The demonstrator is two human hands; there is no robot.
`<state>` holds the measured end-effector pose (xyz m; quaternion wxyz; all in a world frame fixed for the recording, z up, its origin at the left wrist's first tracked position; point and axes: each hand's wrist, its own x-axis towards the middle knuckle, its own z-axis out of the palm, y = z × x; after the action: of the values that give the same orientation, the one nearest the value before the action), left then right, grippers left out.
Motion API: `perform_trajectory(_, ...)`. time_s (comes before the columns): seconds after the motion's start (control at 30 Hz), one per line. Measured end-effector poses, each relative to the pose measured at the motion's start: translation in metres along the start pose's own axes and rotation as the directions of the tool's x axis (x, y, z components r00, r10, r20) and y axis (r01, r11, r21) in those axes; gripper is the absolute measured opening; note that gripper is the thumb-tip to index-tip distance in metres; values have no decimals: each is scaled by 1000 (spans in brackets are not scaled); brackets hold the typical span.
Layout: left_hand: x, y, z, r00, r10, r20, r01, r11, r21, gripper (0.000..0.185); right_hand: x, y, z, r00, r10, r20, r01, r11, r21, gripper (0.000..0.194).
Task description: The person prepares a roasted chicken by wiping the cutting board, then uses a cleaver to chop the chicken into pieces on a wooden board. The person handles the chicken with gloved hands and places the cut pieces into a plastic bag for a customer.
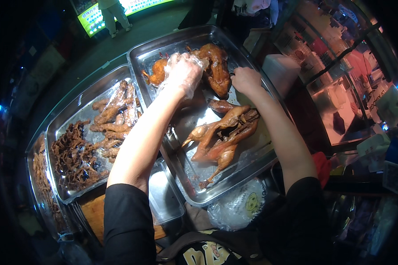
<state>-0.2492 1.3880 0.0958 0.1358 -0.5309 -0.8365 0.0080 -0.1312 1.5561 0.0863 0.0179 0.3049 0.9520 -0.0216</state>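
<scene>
A large steel tray (204,198) holds several glossy brown cooked birds. My left hand (182,73), in a clear plastic glove, is over the far part of this tray. Its fingers are curled and mostly hidden, so what they hold cannot be told. Left of it sits a smaller orange-brown piece of poultry (157,73); at its right lies a whole roast bird (215,69). My right hand (247,79), bare and curled, is at the tray's right side beside that bird. Something small and dark shows by its fingertips. A split-open roast duck (224,135) lies nearer me.
Another steel tray (64,198) on the left holds dark shredded meat (76,155) and braised necks (114,122) partly under plastic film. A narrower tray (46,185) stands beyond it. Near me are a plastic bag (238,205) and a clear lidded container (165,195). A person's legs (114,18) show beyond.
</scene>
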Motion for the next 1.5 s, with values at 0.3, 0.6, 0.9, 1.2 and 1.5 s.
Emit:
perform_trajectory(0.3,-3,-5,1,1000,4,-18,-5,999,-32,48,0,9,2,1000,-2,-6,2,1000,5,24)
perform_trajectory(0.6,-4,-4,3,999,-15,-44,12,998,-68,44,3,11,11,996,-82,-21,80,994,-71,25)
perform_trajectory(0.9,-10,-7,4,999,-7,-36,4,995,-102,52,4,4,10,986,-151,-66,145,985,-92,18)
perform_trajectory(1.2,-17,-8,2,996,14,-85,-23,993,-115,52,6,27,15,975,-182,-125,179,983,-36,23)
perform_trajectory(1.5,-20,-10,8,985,23,-173,-39,995,-88,51,12,18,17,972,-224,-71,217,971,-103,22)
